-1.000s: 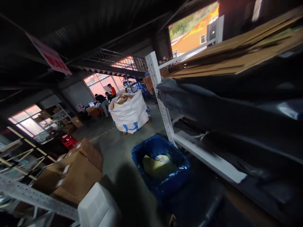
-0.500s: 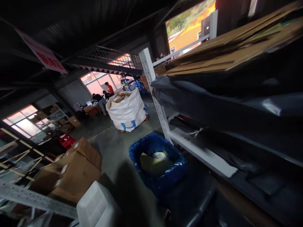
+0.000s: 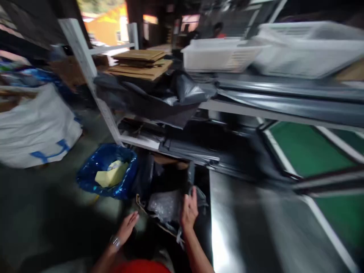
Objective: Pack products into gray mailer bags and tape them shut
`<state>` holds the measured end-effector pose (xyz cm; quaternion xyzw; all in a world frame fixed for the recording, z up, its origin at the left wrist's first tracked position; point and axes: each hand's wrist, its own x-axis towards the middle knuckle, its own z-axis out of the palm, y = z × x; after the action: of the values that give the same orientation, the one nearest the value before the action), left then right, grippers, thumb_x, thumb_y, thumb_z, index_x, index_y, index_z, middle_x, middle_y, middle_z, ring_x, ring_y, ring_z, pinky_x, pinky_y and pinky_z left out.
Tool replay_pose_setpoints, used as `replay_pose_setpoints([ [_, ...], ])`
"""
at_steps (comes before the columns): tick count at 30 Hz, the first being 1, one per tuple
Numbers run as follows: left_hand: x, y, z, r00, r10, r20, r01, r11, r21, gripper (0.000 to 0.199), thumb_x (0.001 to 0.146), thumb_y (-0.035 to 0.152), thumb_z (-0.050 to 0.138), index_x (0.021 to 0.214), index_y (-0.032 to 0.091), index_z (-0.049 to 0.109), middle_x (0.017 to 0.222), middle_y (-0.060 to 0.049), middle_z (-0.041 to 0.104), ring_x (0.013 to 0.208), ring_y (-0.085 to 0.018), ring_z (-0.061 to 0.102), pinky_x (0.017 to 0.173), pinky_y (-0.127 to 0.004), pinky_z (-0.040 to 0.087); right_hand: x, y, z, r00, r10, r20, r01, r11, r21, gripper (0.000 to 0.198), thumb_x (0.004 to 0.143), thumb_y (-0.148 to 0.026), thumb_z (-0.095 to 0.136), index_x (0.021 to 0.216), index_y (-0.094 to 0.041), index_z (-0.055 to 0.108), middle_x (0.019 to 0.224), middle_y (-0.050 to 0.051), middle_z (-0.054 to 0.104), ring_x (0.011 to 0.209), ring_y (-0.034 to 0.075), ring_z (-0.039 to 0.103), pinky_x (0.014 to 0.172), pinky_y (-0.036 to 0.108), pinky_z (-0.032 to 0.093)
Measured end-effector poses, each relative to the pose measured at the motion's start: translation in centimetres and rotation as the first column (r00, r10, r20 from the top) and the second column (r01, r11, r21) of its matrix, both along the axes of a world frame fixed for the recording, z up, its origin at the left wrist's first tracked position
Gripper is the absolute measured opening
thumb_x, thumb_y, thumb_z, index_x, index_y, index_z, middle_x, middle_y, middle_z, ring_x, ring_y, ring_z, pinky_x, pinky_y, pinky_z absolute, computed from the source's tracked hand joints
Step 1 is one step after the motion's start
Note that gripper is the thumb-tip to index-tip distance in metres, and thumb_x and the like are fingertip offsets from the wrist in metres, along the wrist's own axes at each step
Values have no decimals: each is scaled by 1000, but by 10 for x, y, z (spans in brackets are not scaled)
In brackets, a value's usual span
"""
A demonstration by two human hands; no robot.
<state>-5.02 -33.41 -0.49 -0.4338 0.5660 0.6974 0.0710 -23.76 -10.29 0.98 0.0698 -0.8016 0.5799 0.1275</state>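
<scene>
Hands (image 3: 189,213) — two — hang by one open container (image 3: 167,228).

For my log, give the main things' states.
Left bare hand: open, apparently empty
Right bare hand: index extended, grip unclear
Black plastic-lined container: open, translucent plastic inside
Blue plastic-lined bin: open, yellowish pieces inside
White sack with blue straps: open, brown contents
Brown cardboard sheets: stacked flat

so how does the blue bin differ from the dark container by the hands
The blue bin is glossy blue; the dark container looks black inside. The blue bin holds something yellowish; the dark container holds crumpled, clear-looking plastic. The blue bin stands apart from the left hand; the dark container has the right hand over its right side. Both are open at the top.
</scene>
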Motion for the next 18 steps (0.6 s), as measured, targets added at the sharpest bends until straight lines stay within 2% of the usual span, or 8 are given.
replay_pose_setpoints([
  [4, -78, 6, 47, 937, -102, -334, 183, 958, 219, 105, 59, 98, 85, 126, 18, 81, 139, -23, 82, 141, -44, 72, 125, -57, 53, 91, -28, -5, 849, 395, -351, -277, 899, 340, 49, 110, -24, 57, 157, -30, 70, 179, 12, 55, 167, 32, 51, 138, 66, 44],
  [7, -86, 12, 76, 888, -239, -393, 279, 959, 49, 87, 68, 95, 81, 103, 16, 81, 106, -16, 86, 116, -37, 78, 110, -49, 59, 165, -40, -4, 823, 533, -194, -393, 782, 484, 64, 107, -27, 64, 169, -39, 58, 183, 8, 50, 171, 34, 46, 140, 69, 38],
  [9, -73, 8, 81, 837, -379, -395, 369, 924, -105, 80, 72, 94, 79, 94, 17, 79, 95, -12, 82, 102, -33, 75, 101, -45, 58, 210, -34, 1, 917, 381, -116, -309, 866, 394, 60, 107, -34, 66, 166, -41, 61, 180, 8, 55, 168, 35, 51, 139, 65, 43],
  [11, -54, 2, 80, 771, -501, -394, 456, 865, -208, 78, 72, 95, 75, 86, 19, 77, 89, -11, 79, 94, -30, 71, 96, -44, 57, 243, -18, 12, 997, 9, -73, 6, 979, 206, 48, 108, -44, 65, 155, -36, 74, 171, 11, 65, 160, 37, 59, 135, 63, 47],
  [12, -45, 0, 79, 734, -551, -397, 498, 834, -238, 77, 71, 95, 74, 83, 20, 76, 87, -10, 78, 93, -30, 70, 97, -44, 56, 254, -9, 19, 975, -220, -18, 220, 971, 97, 48, 108, -51, 64, 150, -32, 77, 166, 14, 68, 157, 38, 61, 134, 63, 48],
  [14, -27, 0, 81, 637, -647, -419, 592, 759, -273, 73, 73, 92, 74, 85, 20, 76, 89, -11, 79, 97, -31, 70, 100, -44, 55, 267, 11, 38, 832, -528, 173, 548, 830, -104, 66, 102, -73, 65, 146, -26, 79, 159, 18, 71, 150, 39, 65, 131, 62, 50],
  [16, -11, 5, 86, 491, -746, -450, 709, 642, -291, 69, 78, 85, 74, 92, 18, 79, 95, -12, 82, 101, -32, 71, 103, -44, 54, 276, 31, 58, 753, -534, 384, 642, 724, -253, 92, 87, -95, 65, 139, -21, 81, 149, 20, 77, 138, 39, 72, 119, 58, 58],
  [18, 4, 15, 92, 311, -834, -456, 820, 478, -314, 65, 82, 79, 73, 95, 16, 81, 97, -12, 83, 97, -30, 70, 98, -42, 55, 290, 46, 78, 753, -408, 517, 615, 717, -330, 100, 75, -105, 66, 119, -18, 86, 122, 19, 85, 111, 35, 78, 99, 51, 64],
])
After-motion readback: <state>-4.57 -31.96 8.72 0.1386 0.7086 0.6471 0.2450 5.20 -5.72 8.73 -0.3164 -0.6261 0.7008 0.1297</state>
